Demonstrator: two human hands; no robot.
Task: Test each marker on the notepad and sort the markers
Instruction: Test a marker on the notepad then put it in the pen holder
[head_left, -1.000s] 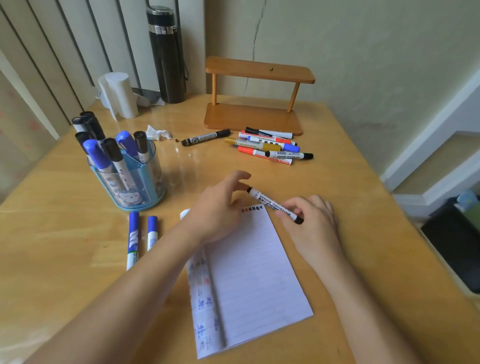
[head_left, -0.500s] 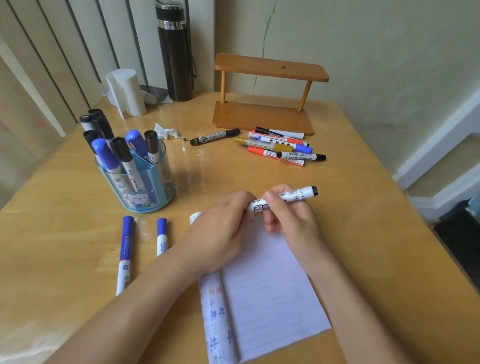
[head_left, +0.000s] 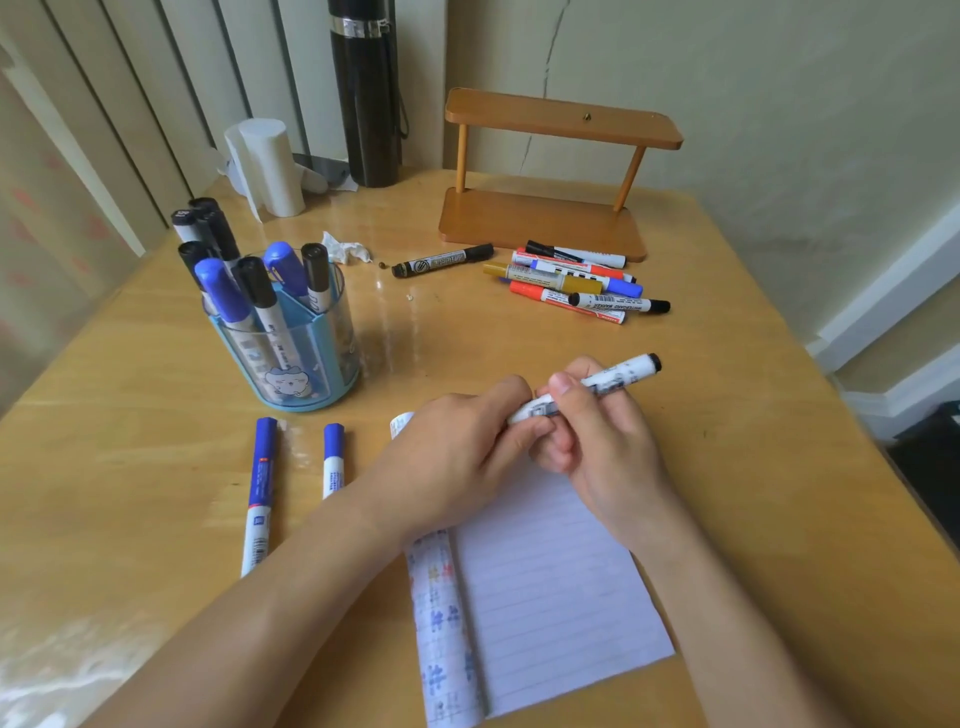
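Over the 12 o'clock edge of the notepad (head_left: 550, 582), the left hand (head_left: 457, 452) pinches one end of the white marker (head_left: 623, 373); the right hand (head_left: 608, 447) curls round its barrel, black end pointing toward 2 o'clock.

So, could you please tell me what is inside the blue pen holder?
Capped markers stand in the blue pen holder, caps up: two blue-capped markers and several black-capped ones. Its tinted wall and dividers partly hide their lower ends and the bottom.
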